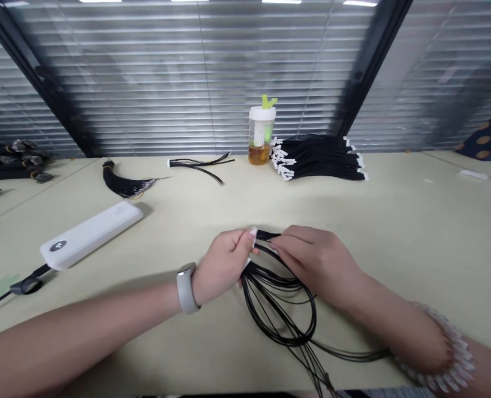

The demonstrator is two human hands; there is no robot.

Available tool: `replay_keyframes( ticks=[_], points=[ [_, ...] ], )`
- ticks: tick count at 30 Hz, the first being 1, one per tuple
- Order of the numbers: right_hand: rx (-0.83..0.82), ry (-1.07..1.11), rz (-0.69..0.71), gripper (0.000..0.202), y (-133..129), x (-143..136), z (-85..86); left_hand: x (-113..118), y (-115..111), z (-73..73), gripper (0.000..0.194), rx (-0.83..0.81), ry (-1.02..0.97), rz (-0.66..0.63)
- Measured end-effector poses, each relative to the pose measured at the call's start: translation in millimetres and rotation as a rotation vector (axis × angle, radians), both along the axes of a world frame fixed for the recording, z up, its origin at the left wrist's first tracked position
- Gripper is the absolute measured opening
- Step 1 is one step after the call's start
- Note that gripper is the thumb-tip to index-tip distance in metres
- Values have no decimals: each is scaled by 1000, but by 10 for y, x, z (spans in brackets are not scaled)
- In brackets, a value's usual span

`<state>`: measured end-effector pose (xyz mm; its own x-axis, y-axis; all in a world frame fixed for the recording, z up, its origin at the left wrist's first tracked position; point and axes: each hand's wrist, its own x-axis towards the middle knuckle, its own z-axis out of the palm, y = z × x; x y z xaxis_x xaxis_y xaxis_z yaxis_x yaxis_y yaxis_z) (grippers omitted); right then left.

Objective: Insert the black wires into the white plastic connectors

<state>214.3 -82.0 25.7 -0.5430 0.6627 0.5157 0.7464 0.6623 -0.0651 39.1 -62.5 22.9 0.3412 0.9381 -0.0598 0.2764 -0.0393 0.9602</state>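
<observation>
My left hand [226,260], with a grey watch on its wrist, is closed around the white connector ends of a black cable bundle [281,331]. To its right, my right hand [312,260] pinches the black wires a short way from the connector. Below both hands the cables hang in a loop over the table, and loose strands run toward the front edge and under my right forearm. The fingers hide part of the connectors.
A white power bank [92,235] lies at the left. Along the back are a wire bunch [125,182], a small harness [198,165], a bottle [262,135] and a stack of black cables [322,159]. More bundles [13,160] sit far left. The table [415,237] is pale.
</observation>
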Motion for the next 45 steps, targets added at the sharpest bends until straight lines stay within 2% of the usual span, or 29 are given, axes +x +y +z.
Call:
replay_keyframes(
  ticks=[7,14,20,24,28,32,34,36,38,40,42,45],
  points=[
    [-28,-49,-20,29,11,-21,-7,-3,-8,-15,39,68,43,-38],
    [97,-128,-35,26,2,-64,-34,-4,3,-12,38,76,80,-67],
    [75,-122,-32,23,-5,-74,-33,-12,25,-44,39,89,94,-95],
    [-38,-101,-53,22,9,-51,-6,0,18,-37,38,63,73,-70],
    [-183,66,-104,8,1,-7,83,16,5,-21,38,7,16,-30],
    [-41,191,-166,16,-112,34,239,12,37,-50,41,20,-2,72],
    [48,178,-180,21,-201,39,307,7,64,-73,41,2,-22,106],
    [59,111,-173,31,-288,30,344,2,87,-92,41,-9,-33,126],
    [-92,28,-152,38,-347,7,343,-3,101,-100,41,42,-24,158],
    [-360,-9,-138,42,-364,-22,309,-7,103,-94,42,115,-4,195],
    [-614,38,-133,39,-341,-52,256,-5,94,-74,43,121,1,208],
    [-841,203,-65,31,-274,-97,177,8,69,-40,41,40,-14,190]
  ],
)
